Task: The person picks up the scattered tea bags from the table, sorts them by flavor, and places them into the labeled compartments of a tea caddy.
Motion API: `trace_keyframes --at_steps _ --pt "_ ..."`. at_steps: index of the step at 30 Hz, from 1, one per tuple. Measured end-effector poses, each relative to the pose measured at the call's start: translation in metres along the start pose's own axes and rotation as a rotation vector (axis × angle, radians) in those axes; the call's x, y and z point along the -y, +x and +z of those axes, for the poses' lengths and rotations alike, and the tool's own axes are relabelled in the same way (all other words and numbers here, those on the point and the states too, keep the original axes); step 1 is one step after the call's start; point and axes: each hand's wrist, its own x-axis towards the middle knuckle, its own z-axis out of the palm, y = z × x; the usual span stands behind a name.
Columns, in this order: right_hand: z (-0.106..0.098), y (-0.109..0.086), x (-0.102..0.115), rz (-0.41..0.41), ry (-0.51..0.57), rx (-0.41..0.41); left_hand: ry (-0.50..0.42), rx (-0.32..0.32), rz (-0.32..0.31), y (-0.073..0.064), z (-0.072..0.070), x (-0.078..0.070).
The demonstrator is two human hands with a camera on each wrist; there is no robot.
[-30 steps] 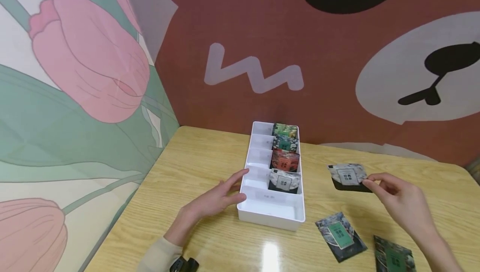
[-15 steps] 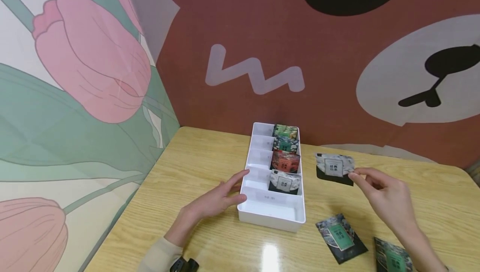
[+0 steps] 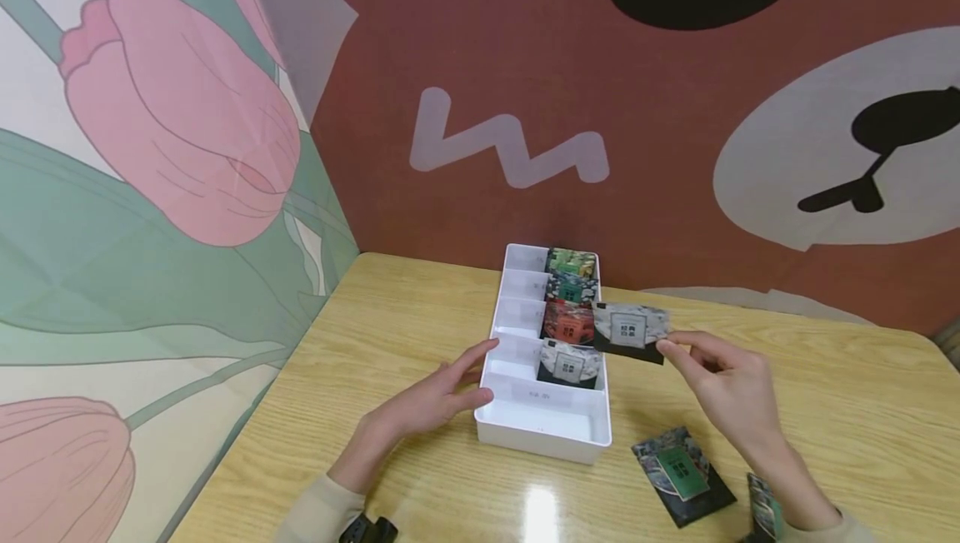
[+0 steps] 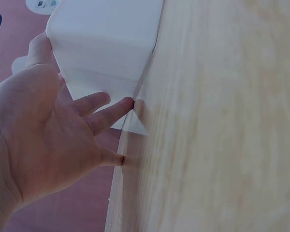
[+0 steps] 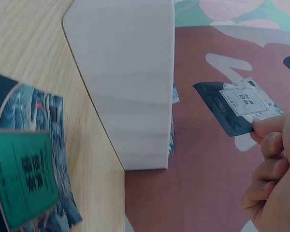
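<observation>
My right hand (image 3: pixel 723 389) pinches a white-and-black tea sachet (image 3: pixel 628 330) by its right edge, between thumb and forefinger. In the head view the sachet overlaps the right rim of a white divided box (image 3: pixel 543 445). The right wrist view shows the same sachet (image 5: pixel 239 104) raised beside the box wall. My left hand (image 3: pixel 427 393) rests against the box's left side, fingers spread and the thumb at the rim. Inside the box, a matching white sachet (image 3: pixel 567 364), a red sachet (image 3: pixel 568 323), a dark green sachet (image 3: pixel 572 287) and a light green one (image 3: pixel 572 262) stand in separate compartments.
A green-labelled sachet (image 3: pixel 684 476) lies on the wooden table (image 3: pixel 420 301) to the right of the box. Another dark sachet (image 3: pixel 763 505) is partly hidden under the right forearm. A printed brown wall (image 3: pixel 487 218) rises behind the table.
My right hand has moved left with the white-and-black tea sachet, from over the table to the box's right rim. The left hand and the box have stayed put.
</observation>
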Motion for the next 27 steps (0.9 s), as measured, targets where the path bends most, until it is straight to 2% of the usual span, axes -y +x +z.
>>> trace_keyframes --at_steps 2,8,12,20,27 --pt "0.005 0.0 0.002 -0.012 0.008 0.015 0.011 -0.004 -0.005 0.0 0.0 0.0" --pt "0.025 -0.001 0.005 0.038 0.033 0.074 0.034 -0.011 -0.015 0.0 0.0 0.0" --pt "0.038 -0.003 0.007 0.069 0.052 0.116 0.029 -0.008 -0.012 0.0 0.0 0.0" --pt "0.059 -0.009 0.007 0.067 0.096 0.17 -0.007 -0.001 -0.007 0.0 0.0 -0.002" --pt "0.066 -0.012 0.003 0.101 0.043 0.266 0.002 -0.006 -0.014 -0.001 0.0 -0.003"
